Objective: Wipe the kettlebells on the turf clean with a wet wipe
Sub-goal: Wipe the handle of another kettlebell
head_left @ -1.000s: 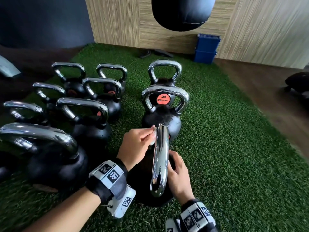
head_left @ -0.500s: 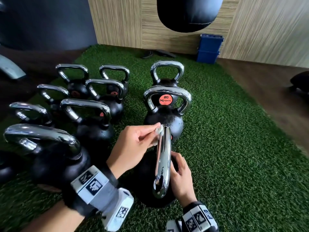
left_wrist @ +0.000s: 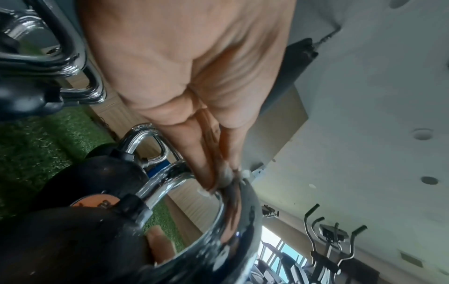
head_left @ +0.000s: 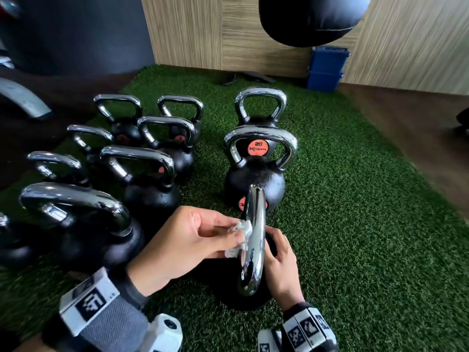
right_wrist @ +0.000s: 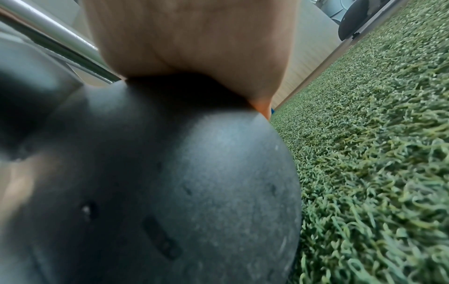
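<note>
Left hand [head_left: 187, 240] pinches the wet wipe [head_left: 241, 236] vs. the near kettlebell's chrome handle [head_left: 253, 240]; right hand [head_left: 280, 260], fingers curved, steadies its black body [right_wrist: 170, 182], prob. so it won't roll.

Black kettlebells [head_left: 152, 199] w/ chrome handles, orange labels; white wipe [head_left: 239, 235]; green turf [head_left: 355, 224].
</note>
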The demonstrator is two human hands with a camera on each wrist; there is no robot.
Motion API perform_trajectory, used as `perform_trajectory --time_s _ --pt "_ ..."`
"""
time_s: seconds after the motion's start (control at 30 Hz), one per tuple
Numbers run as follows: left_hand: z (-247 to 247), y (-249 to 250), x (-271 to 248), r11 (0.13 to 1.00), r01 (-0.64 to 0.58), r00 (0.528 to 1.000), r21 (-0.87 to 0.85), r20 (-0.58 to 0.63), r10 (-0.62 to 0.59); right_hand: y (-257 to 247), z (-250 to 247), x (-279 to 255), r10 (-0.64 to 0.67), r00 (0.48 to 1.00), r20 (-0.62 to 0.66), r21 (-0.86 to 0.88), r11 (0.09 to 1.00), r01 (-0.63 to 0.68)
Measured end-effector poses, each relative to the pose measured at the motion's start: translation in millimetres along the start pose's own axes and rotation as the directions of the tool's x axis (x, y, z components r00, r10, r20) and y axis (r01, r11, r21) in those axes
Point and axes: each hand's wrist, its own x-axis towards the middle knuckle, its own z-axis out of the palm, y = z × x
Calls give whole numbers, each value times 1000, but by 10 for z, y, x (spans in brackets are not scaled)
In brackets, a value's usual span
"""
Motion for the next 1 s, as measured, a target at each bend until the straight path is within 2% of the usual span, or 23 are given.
perform_trajectory --time_s 0.07,0.13,0.27,0.4,0.47,0.53,0.6,0.67,0.73,0.77,0.83,0.9,0.97,1.0 --pt "5 -53 -52 1000 2 1000 -1 -7 -2 -7 -4 -9 2 1000 8 8 1000 -2" --pt "-18 -116 -137 1000 8 998 16 55 -9 -15 -4 -13 -4 1000 13 13 1000 4" --pt "-64 -280 -309 961 -141 980 238 172 101 -15 -3 -12 -9 1000 7 6 1000 9" --pt "-12 -515 -377 925 -176 982 336 122 143 -6 -1 -17 -14 1000 -9 5 1000 14" --pt "6 -605 -393 852 -238 969 466 52 241 -9 -3 -16 -9 1000 -9 1 1000 9" --pt "20 -639 -400 768 -300 940 566 37 340 -6 2 -14 -5 1000 -9 -8 1000 5" --pt "4 -645 -390 739 -305 934 601 39 354 -7 -11 -8 -4 1000 15 -23 1000 4" --pt "-44 -594 -330 799 -237 966 553 45 256 -12 -63 13 25 996 89 -49 999 -20" --pt "-111 -507 -237 900 -162 986 404 20 168 -90 -159 43 12 991 135 -150 989 8" --pt "-136 -440 -180 931 -145 986 335 -28 163 -160 -218 64 -20 994 110 -178 983 39" --pt "-184 -299 -76 974 -138 980 178 -120 161 -424 -349 72 -100 993 -59 -78 992 95" --pt "-194 -156 -7 993 -101 984 -68 -152 89 -748 -518 36 -255 952 -172 -64 967 247" --pt "-172 -19 23 973 -70 992 -220 -117 45 -1070 -671 -29 -438 896 -78 -127 895 427" --pt "-156 43 28 965 -58 994 -254 -101 33 -1238 -711 -65 -483 876 -6 -123 869 479"
